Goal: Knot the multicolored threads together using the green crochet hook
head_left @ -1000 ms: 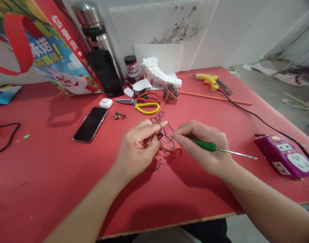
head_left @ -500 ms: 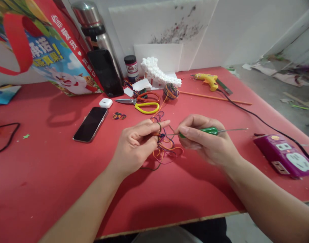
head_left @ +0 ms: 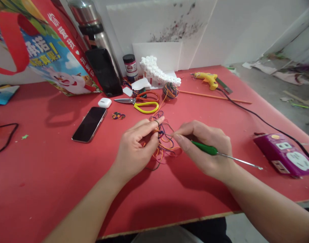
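My left hand (head_left: 137, 143) is closed in a pinch on a small crochet piece (head_left: 159, 134) of multicoloured yarn. A loop of dark yarn passes round its raised index finger. In my right hand (head_left: 205, 145) is a crochet hook with a green handle (head_left: 206, 147); its thin metal end (head_left: 241, 161) sticks out to the right. The opposite thin tip points at the crochet piece, but the yarn makes the contact hard to see. Loose purple, orange and pink yarn loops (head_left: 166, 148) hang around the piece. One strand runs back to a yarn ball (head_left: 170, 91).
Behind my hands lie scissors (head_left: 146, 107), a small knotted yarn piece (head_left: 118, 116), a phone (head_left: 90, 125) and a white earphone case (head_left: 104, 102). A yellow glue gun (head_left: 207, 80) with a black cord and a purple power socket (head_left: 283, 155) are on the right.
The crochet hook has tilted, its free right end swinging down towards me. My right hand has turned with it and my left index finger has drawn back slightly.
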### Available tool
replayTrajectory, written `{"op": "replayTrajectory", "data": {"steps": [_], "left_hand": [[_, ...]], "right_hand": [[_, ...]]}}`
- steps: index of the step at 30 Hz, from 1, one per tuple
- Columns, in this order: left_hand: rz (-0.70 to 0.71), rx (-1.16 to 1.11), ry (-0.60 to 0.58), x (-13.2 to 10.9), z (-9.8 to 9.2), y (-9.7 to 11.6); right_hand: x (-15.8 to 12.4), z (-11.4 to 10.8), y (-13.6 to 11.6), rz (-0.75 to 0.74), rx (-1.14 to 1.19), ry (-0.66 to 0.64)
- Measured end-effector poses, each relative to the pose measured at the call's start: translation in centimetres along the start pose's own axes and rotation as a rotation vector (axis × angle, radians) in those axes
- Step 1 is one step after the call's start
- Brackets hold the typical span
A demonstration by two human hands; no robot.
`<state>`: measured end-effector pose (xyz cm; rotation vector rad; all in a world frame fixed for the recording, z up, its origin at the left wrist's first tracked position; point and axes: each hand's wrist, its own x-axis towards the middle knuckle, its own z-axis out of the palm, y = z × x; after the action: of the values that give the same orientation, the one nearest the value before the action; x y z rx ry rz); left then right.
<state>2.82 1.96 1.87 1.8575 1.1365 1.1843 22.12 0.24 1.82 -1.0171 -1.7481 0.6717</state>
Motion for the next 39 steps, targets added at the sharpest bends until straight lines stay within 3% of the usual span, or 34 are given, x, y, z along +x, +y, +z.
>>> {"op": "replayTrajectory", "data": {"steps": [6, 16, 21, 27, 34, 39], "left_hand": [[-0.046, -0.078, 0.071, -0.1, 0.2, 0.6], [-0.357, -0.622, 0.073, -0.4, -0.1, -0.5], [-0.466, -0.826, 0.068, -0.2, 0.1, 0.0], [-0.453, -0.778, 0.041, -0.5, -0.1, 0.0], [-0.431, -0.81, -0.021, -0.6, -0.2, -0.5], [-0.399, -0.914, -0.036, -0.5, 0.8, -0.4]], "right_hand": [[-0.2, 0.1, -0.4, -0.04, -0.032, -0.02], [-0.1, -0.1, -0.3, 0.003, 0.171, 0.018], [0.1, -0.1, -0.3, 0.01, 0.285, 0.007], [-0.1, 0.0, 0.3, 0.081, 0.449, 0.016], [0.4, 0.4, 1.3, 0.346, 0.879, -0.029], [0.3, 0.9, 1.3, 0.344, 0.952, -0.075]]}}
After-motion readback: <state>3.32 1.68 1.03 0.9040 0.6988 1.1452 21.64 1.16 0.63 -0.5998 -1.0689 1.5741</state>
